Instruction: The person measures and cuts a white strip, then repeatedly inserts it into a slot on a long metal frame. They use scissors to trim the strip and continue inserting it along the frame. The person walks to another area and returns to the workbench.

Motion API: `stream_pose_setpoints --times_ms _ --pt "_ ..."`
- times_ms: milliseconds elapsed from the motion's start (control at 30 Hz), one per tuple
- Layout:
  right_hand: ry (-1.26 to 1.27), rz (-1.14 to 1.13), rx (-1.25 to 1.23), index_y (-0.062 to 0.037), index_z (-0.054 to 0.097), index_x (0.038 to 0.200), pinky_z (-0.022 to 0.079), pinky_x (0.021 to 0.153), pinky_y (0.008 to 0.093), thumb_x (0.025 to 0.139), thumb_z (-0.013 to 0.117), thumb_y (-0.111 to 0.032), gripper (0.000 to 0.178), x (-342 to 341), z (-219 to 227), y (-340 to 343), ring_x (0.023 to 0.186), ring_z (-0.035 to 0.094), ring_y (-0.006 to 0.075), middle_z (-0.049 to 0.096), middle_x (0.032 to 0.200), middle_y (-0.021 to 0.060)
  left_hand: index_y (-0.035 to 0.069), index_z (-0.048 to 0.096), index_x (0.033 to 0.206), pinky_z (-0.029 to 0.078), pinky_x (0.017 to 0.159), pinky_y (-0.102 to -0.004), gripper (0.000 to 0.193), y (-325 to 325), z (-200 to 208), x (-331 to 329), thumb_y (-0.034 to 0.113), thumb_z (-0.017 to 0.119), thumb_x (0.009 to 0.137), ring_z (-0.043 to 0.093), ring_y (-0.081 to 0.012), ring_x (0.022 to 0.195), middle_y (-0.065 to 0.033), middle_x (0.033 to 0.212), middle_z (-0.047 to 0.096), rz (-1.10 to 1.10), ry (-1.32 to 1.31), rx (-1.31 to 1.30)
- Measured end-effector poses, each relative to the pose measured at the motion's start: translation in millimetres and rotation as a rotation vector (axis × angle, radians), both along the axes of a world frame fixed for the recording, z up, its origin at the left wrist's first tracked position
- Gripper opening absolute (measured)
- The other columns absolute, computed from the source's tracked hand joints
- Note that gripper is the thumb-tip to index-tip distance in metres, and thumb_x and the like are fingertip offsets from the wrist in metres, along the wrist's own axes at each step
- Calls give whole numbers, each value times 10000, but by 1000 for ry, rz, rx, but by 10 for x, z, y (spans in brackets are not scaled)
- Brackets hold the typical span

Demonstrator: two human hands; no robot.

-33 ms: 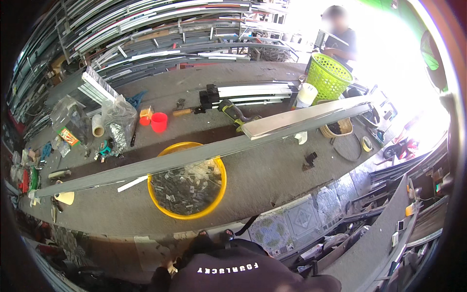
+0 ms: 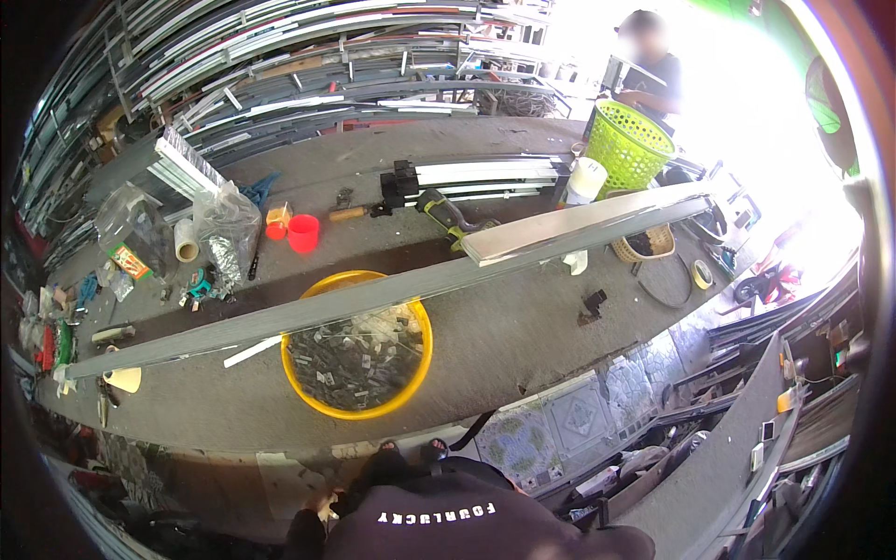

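My left hand (image 2: 327,507) hangs low beside my dark top, below the near edge of the workbench. Only a small, shadowed part of it shows, so whether its fingers are apart or closed cannot be made out. My right hand is out of sight. In front of me a long grey metal profile (image 2: 224,329) slants across the bench, passing over a round yellow basin (image 2: 427,359). Small dark clips or fittings (image 2: 345,366) and some pale pieces fill the basin. A shorter beige-topped length (image 2: 551,227) rests along the profile's right part. Neither hand visibly touches these things.
Behind the profile lie a green-and-black power tool (image 2: 446,219), a red cup (image 2: 303,233), plastic bags (image 2: 227,227) and white bars (image 2: 485,174). A green basket (image 2: 630,145) stands at the far right, near another person (image 2: 649,79). Long stock fills the back rack (image 2: 308,56).
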State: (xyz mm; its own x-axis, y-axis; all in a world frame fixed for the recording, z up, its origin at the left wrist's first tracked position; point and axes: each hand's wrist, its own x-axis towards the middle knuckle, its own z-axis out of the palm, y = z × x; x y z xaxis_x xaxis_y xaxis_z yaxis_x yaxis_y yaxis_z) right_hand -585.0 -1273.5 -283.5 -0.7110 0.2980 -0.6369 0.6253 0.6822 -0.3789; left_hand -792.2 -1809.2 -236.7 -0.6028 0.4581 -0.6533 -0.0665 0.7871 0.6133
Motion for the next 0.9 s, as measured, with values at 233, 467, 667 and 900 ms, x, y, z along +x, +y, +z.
stream_pose_setpoints --times_ms 233,467,667,900 --pt "69 162 -66 -81 661 967 520 752 437 833 588 -254 230 -73 -107 -42 875 651 331 671 945 165 107 673 1071 492 826 -408 303 -5 -155 -411 280 577 840 634 -310 959 -123 1080 660 -758 412 -286" --pt "177 347 -139 -83 658 988 519 757 438 836 585 -256 241 -398 -138 -67 885 647 337 669 954 167 109 656 1101 480 848 -400 325 670 -240 -208 327 558 881 630 -292 972 -120 1074 655 -36 32 -342" --pt "263 457 -188 -85 655 1006 518 761 439 838 583 -258 251 -756 -98 -223 894 645 343 667 962 169 90 644 1117 472 868 -390 341 869 -238 17 327 549 891 618 -284 1001 -120 1090 652 -121 -103 -162" --pt "407 585 -240 -88 652 1028 517 765 441 841 581 -260 264 -949 -268 -354 903 641 349 664 972 171 68 630 1137 463 890 -379 361 1403 -230 -13 327 537 903 604 -276 1034 -119 1109 647 -379 -195 249"
